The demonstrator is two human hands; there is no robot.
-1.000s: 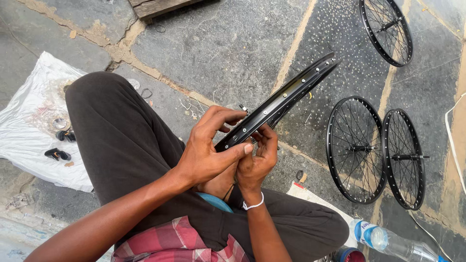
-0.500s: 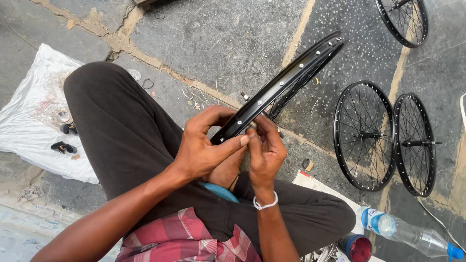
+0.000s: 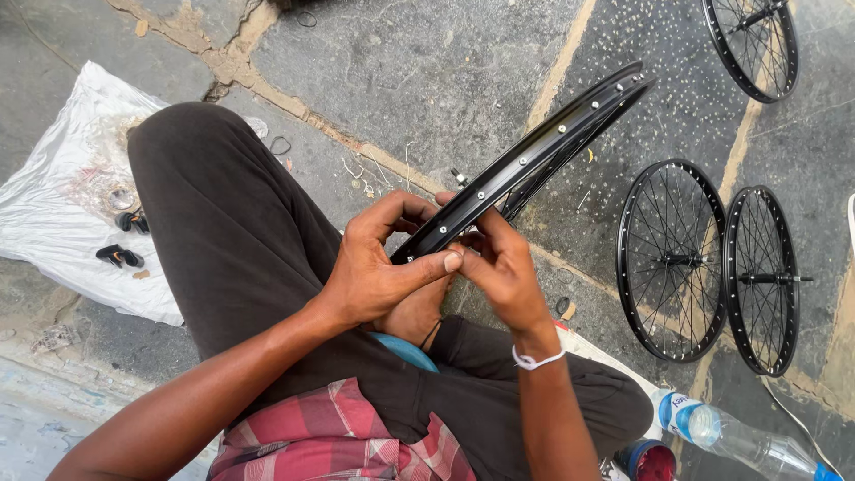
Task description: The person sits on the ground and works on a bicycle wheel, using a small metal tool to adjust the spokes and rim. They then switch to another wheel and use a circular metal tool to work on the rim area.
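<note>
A black bicycle wheel rim (image 3: 543, 147) with small silver spoke nipples is seen edge-on, slanting up to the right above my lap. My left hand (image 3: 374, 267) grips its near end, thumb laid along the rim's edge. My right hand (image 3: 503, 267) pinches at the same spot from the other side, fingertips touching the rim beside the left thumb. Whether a small part sits between those fingers is hidden. A white band circles my right wrist. I sit on stone paving in dark trousers and a red checked shirt.
Two spoked black wheels (image 3: 672, 258) (image 3: 760, 278) lie flat on the paving at right, a third (image 3: 753, 40) at top right. A white cloth (image 3: 62, 205) with small black parts lies at left. A plastic water bottle (image 3: 730, 432) and a red-lidded tin (image 3: 648, 461) sit by my right leg.
The view has shifted slightly, so rim and hands sit a little lower and further right. My right fingers have moved up against the rim beside the left thumb.
</note>
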